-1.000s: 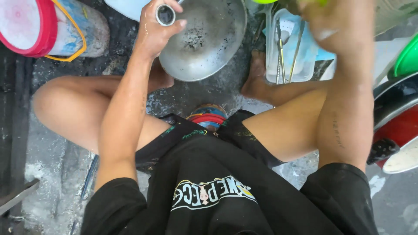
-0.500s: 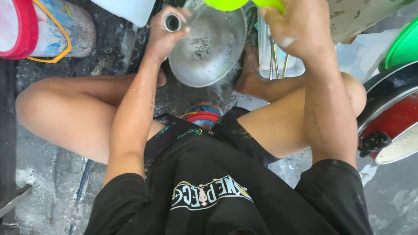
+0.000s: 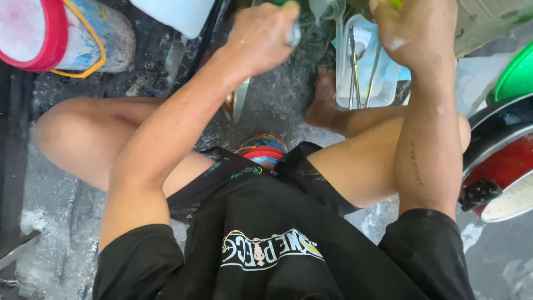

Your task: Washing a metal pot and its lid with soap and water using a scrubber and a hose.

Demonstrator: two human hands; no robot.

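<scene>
My left hand (image 3: 261, 34) is raised in front of me, closed around a small round metal cup (image 3: 294, 34) that shows only at my fingertips. Under that forearm a metal bowl (image 3: 237, 104) shows only as a thin edge. My right hand (image 3: 411, 28) is up at the top edge, soapy, with its fingers closed on a bright green object (image 3: 395, 3) that the frame cuts off. Just left of that hand sits a clear plastic tub (image 3: 383, 83) with several metal utensils in it.
I squat on a low striped stool (image 3: 262, 151) over wet dark concrete. A red-rimmed bucket (image 3: 53, 33) stands at far left, with a white container (image 3: 177, 14) at the top. A green basin (image 3: 516, 78) and a red and black pot (image 3: 499, 161) crowd the right side.
The metal bowl that lay open in front of me now shows only an edge behind my left forearm. My left hand moved right with the cup. My right hand stays high on the green object.
</scene>
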